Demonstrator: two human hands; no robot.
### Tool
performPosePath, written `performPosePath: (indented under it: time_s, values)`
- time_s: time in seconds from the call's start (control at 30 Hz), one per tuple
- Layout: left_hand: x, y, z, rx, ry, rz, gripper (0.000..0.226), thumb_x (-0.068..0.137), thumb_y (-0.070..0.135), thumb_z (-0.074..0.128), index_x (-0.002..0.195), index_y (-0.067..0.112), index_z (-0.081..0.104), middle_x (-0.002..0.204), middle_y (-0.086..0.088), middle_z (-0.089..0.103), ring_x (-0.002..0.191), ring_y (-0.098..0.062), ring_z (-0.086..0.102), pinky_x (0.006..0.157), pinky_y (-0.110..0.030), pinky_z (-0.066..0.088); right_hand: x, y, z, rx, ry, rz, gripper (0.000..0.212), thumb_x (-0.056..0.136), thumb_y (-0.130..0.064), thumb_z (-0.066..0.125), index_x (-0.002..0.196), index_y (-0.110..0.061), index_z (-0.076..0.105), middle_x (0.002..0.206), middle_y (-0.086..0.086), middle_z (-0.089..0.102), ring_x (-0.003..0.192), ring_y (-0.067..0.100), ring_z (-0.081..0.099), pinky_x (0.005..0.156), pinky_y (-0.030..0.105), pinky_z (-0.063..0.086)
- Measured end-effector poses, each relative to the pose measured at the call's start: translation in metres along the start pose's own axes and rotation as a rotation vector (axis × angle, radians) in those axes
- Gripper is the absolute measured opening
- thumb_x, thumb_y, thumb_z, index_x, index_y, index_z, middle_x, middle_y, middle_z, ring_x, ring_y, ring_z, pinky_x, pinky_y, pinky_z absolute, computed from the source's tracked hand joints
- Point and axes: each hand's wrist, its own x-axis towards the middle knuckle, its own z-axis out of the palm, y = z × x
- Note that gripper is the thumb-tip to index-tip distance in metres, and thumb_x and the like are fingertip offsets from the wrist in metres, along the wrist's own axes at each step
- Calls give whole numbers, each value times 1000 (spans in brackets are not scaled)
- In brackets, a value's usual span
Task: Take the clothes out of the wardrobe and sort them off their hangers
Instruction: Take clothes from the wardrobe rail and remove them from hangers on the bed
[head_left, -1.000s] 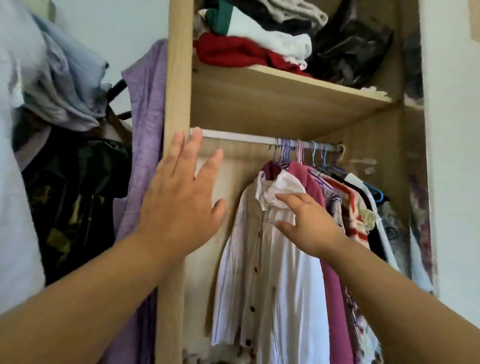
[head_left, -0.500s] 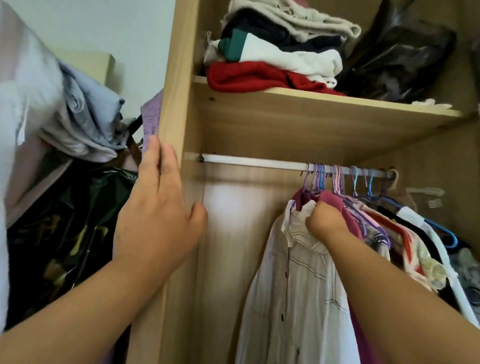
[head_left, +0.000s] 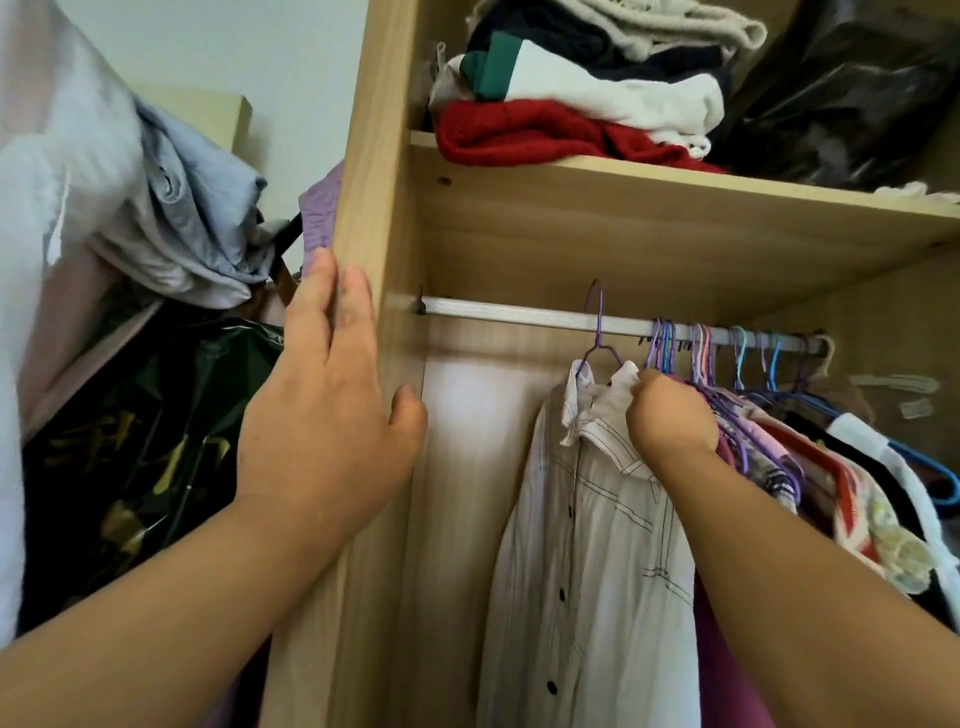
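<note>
Since half a second ago, lifted clear of the rail (head_left: 519, 315): purple hanger (head_left: 597, 332) with the white shirt (head_left: 597, 545), hook now above the bar, apart from the bunched hangers (head_left: 701, 348). Head view: right hand (head_left: 670, 415) pinching shirt collar and hanger neck; left hand (head_left: 332, 410) spread flat on the wardrobe panel (head_left: 374, 156). Risks: hook snagging the rail or neighbouring hangers, or shirt slipping off, if pulled out crookedly.

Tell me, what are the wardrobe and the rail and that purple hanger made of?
Wardrobe side panel: looks like pale wood or wood-look board; matte, with faint grain lines.
Rail: probably metal; silvery, straight, with a dull shine.
Purple hanger: thin like bent wire, perhaps coated in purple; it could also be plastic.
</note>
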Motion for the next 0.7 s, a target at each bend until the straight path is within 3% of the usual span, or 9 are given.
performPosePath:
  time_s: [0.13, 0.27, 0.43, 0.5, 0.57, 0.7]
  values:
    - [1, 0, -2, 6, -9, 8, 86, 71, 27, 64, 143, -2, 29, 150, -22, 26, 134, -31, 36, 91, -33, 41, -3, 8, -14, 15, 48, -39, 31, 94, -12, 39, 122, -14, 54, 100, 20, 66, 94, 39, 61, 67, 36, 41]
    - [0, 4, -9, 38, -28, 74, 87, 65, 18, 74, 137, -11, 34, 142, -29, 32, 127, -42, 43, 81, -47, 52, -32, 27, -44, 58, 149, -106, 30, 98, -25, 37, 115, -15, 60, 91, 18, 69, 85, 39, 62, 63, 35, 41]
    - [1, 16, -14, 34, -115, 28, 90, 74, 28, 71, 141, -10, 26, 147, -36, 20, 134, -49, 27, 105, -58, 30, -84, 73, -97, 72, 194, -189, 22, 93, -26, 47, 90, -14, 65, 76, 15, 66, 73, 39, 60, 55, 33, 38]
    - [-3, 32, -13, 40, -161, 2, 91, 74, 42, 60, 146, 0, 23, 153, -27, 16, 139, -45, 16, 108, -61, 21, -106, 93, -118, 60, 217, -185, 17, 91, -24, 52, 88, -16, 67, 73, 14, 67, 70, 38, 62, 54, 30, 32]
    - [-13, 54, -8, -56, -239, 8, 89, 74, 51, 48, 150, 16, 18, 158, -13, 8, 145, -33, 3, 111, -58, 12, -129, 112, -136, 53, 211, -151, 15, 91, -25, 55, 92, -20, 70, 75, 14, 69, 71, 37, 63, 55, 30, 37]
    - [-48, 103, 20, -357, -497, 143, 82, 83, 47, 53, 150, 27, 12, 160, 1, 0, 146, -20, -5, 115, -52, 10, -176, 141, -175, 49, 188, -69, 14, 88, -29, 58, 83, -25, 70, 71, 8, 69, 67, 33, 63, 57, 30, 41]
